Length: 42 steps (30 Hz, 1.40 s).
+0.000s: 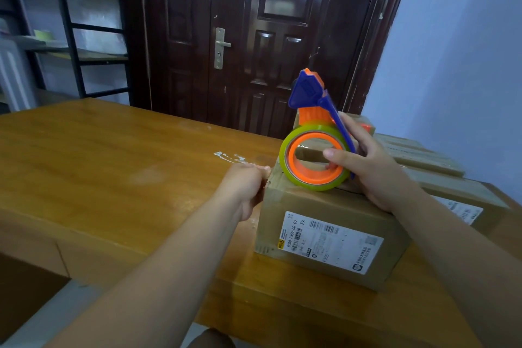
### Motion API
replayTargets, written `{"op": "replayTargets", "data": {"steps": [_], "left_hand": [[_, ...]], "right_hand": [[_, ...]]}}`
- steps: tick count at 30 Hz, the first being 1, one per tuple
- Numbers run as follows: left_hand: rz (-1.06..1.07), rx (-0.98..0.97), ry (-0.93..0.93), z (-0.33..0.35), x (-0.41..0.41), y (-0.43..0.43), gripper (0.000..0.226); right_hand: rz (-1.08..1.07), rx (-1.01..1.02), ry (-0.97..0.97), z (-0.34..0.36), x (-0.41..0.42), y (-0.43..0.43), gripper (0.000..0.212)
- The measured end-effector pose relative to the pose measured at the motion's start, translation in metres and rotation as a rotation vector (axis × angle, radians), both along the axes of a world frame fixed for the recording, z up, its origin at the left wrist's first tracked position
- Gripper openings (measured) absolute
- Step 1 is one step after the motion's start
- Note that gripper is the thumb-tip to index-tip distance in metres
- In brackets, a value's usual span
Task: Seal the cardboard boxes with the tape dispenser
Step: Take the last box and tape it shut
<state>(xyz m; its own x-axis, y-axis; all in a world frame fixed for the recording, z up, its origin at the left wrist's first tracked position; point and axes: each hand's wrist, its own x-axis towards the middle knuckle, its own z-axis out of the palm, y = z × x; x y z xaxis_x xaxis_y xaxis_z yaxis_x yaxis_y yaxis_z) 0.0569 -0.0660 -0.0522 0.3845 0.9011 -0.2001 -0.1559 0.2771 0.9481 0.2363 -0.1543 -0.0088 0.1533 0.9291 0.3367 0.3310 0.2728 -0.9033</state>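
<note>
A cardboard box (pixel 324 215) with a white shipping label stands on the wooden table (pixel 113 167) in front of me. On its top rests an orange and blue tape dispenser (pixel 313 150) loaded with a yellowish roll of clear tape. My right hand (pixel 367 167) grips the dispenser, thumb through the orange core and fingers behind the blue lever. My left hand (pixel 245 186) is curled against the box's upper left edge and seems to pinch the tape end there.
More cardboard boxes (pixel 423 158) lie behind and to the right of the box, reaching the table's right side. A dark double door (pixel 254 37) stands beyond the table. A metal shelf rack (pixel 65 22) is at the far left.
</note>
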Motion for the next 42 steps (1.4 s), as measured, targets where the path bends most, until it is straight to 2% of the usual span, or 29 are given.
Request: {"op": "replayTargets", "data": {"steps": [6, 9, 11, 13, 15, 16, 17, 19, 22, 24, 28, 31, 33, 35, 37, 38, 42], "left_hand": [[0.088, 0.033, 0.051, -0.007, 0.008, -0.009, 0.015], [0.016, -0.080, 0.090, -0.012, 0.010, -0.012, 0.034], [-0.037, -0.062, 0.122, -0.012, 0.009, -0.015, 0.027], [0.027, 0.081, 0.180, -0.010, 0.008, -0.015, 0.026], [0.225, 0.342, 0.260, -0.009, 0.008, -0.017, 0.027], [0.300, 0.463, 0.235, -0.007, 0.007, -0.021, 0.023], [0.307, 0.539, 0.186, -0.004, 0.006, -0.026, 0.020], [0.205, 0.633, 0.169, -0.005, 0.007, -0.039, 0.030], [0.196, 0.787, 0.399, -0.017, 0.008, -0.050, 0.042], [0.222, 0.858, 0.476, -0.024, 0.007, -0.056, 0.049], [0.095, 0.805, 0.611, -0.026, 0.001, -0.055, 0.075], [0.078, 0.890, 0.922, -0.019, -0.005, -0.051, 0.096], [0.171, 1.038, 0.980, -0.013, -0.004, -0.048, 0.084], [0.191, 1.131, 0.842, -0.005, -0.001, -0.043, 0.056], [0.121, 1.119, 0.703, 0.000, 0.002, -0.037, 0.016], [0.090, 1.121, 0.674, 0.001, 0.003, -0.036, 0.013], [0.044, 1.200, 0.620, -0.006, 0.003, -0.034, 0.025]], "right_hand": [[0.004, 0.016, 0.008, 0.000, 0.000, 0.003, 0.077], [0.018, 0.023, 0.017, 0.001, 0.002, 0.003, 0.072], [0.017, 0.024, 0.006, 0.001, 0.003, 0.003, 0.071], [0.015, 0.024, 0.004, 0.000, 0.004, 0.002, 0.071], [0.018, 0.026, 0.009, -0.001, 0.004, 0.001, 0.071], [0.016, 0.031, 0.010, -0.001, 0.004, 0.001, 0.070], [0.012, 0.035, 0.011, -0.001, 0.004, 0.001, 0.068], [0.002, 0.035, 0.013, -0.001, 0.004, 0.001, 0.068], [-0.003, 0.045, 0.011, -0.001, 0.002, 0.002, 0.070], [-0.002, 0.052, 0.020, -0.001, 0.002, 0.001, 0.073], [0.001, 0.053, 0.022, -0.002, 0.003, 0.001, 0.074], [0.003, 0.053, 0.027, -0.001, 0.003, 0.001, 0.069], [0.003, 0.053, 0.026, -0.001, 0.003, 0.001, 0.064], [0.000, 0.048, 0.032, -0.002, 0.002, 0.000, 0.061], [0.010, 0.050, 0.037, -0.002, 0.002, 0.000, 0.057], [0.012, 0.052, 0.037, -0.002, 0.002, 0.000, 0.054], [-0.024, 0.067, 0.006, -0.003, 0.001, 0.000, 0.060]]}}
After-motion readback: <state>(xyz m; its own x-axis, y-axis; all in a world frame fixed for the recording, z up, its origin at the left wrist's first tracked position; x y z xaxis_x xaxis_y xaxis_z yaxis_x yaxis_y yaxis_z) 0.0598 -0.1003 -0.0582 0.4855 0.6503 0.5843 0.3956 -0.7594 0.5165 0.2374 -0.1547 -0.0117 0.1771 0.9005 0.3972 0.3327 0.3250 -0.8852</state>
